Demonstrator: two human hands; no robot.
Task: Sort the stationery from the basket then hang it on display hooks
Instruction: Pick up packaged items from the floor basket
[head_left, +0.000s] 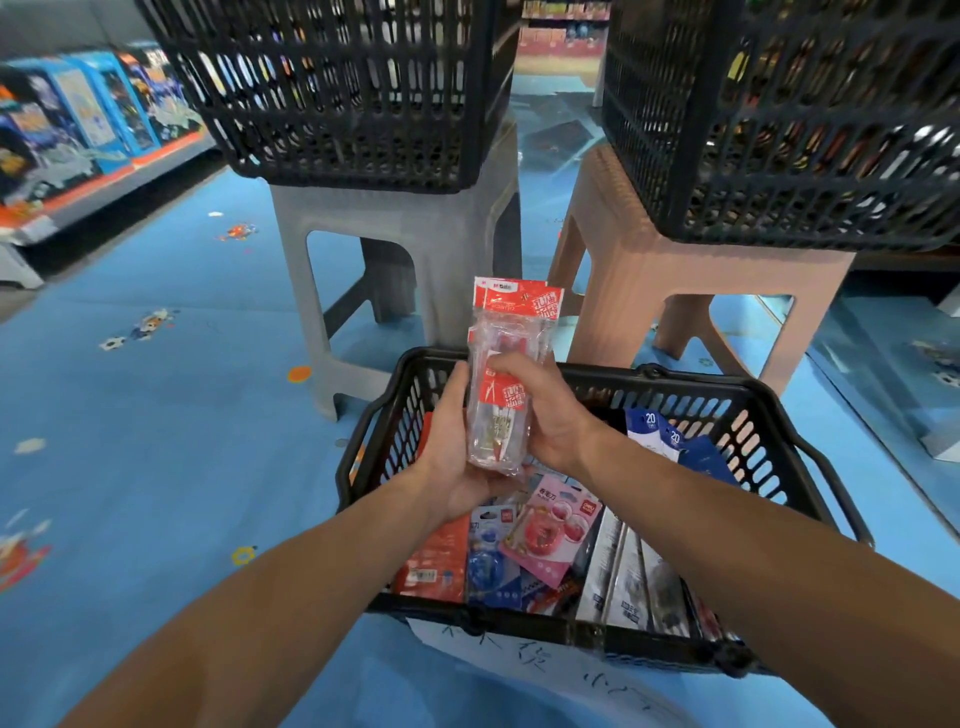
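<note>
Blue shop floor (156, 415), with a black crate (337, 93) on a grey stool (395, 218) and a second crate (779, 130) on a tan stool (675, 270). In front sits the black shopping basket (727, 395), full of stationery packs. Left hand (457, 457) cups the bottom of a bundle of clear red-topped packets (506, 332), fingers curled round it. Right hand (545, 415) grips its middle. The bundle's upright, just above the basket.
</note>
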